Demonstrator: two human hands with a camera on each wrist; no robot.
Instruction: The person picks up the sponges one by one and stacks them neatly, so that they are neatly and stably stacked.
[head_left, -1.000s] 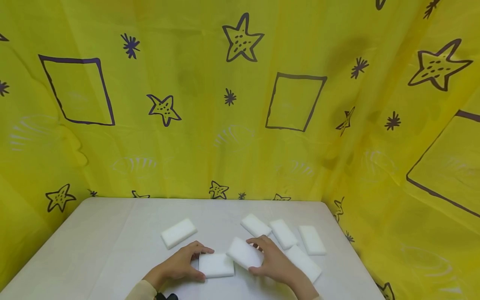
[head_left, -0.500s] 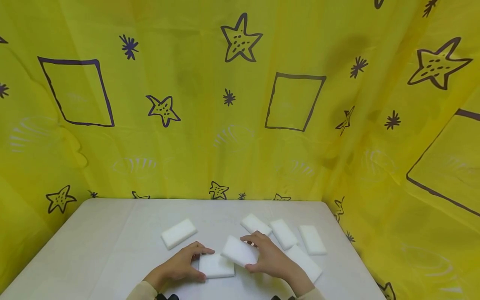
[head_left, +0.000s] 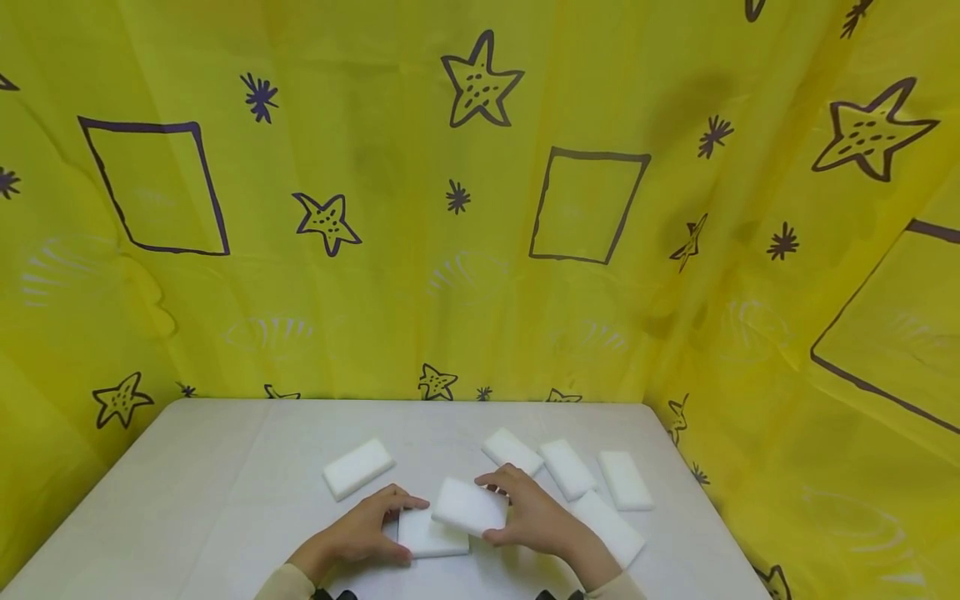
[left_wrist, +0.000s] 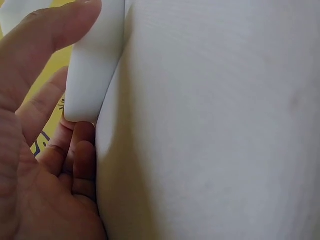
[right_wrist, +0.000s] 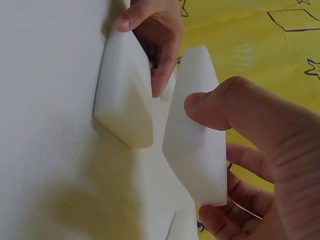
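Observation:
On the table in front of me lies a white foam sponge [head_left: 431,543], a flat rectangular block. My left hand [head_left: 363,527] grips its left end, thumb at the near side and fingers at the far side; the left wrist view shows the thumb over this sponge [left_wrist: 92,80]. A second white sponge [head_left: 468,507] is in my right hand [head_left: 536,518], pinched between thumb and fingers. In the right wrist view this raised sponge [right_wrist: 192,140] is tilted, with a gap between it and the lower sponge [right_wrist: 122,95]. In the head view it overlaps the lower one's right part.
One more sponge [head_left: 358,468] lies to the back left on the white table [head_left: 202,500]. Several lie to the right, among them one [head_left: 567,468] behind my right hand and one [head_left: 626,481] farthest right. A yellow patterned curtain [head_left: 397,317] hangs behind the table.
My right hand has moved left with its sponge, which now covers more of the lower sponge and has turned closer to level. The left hand has stayed in place.

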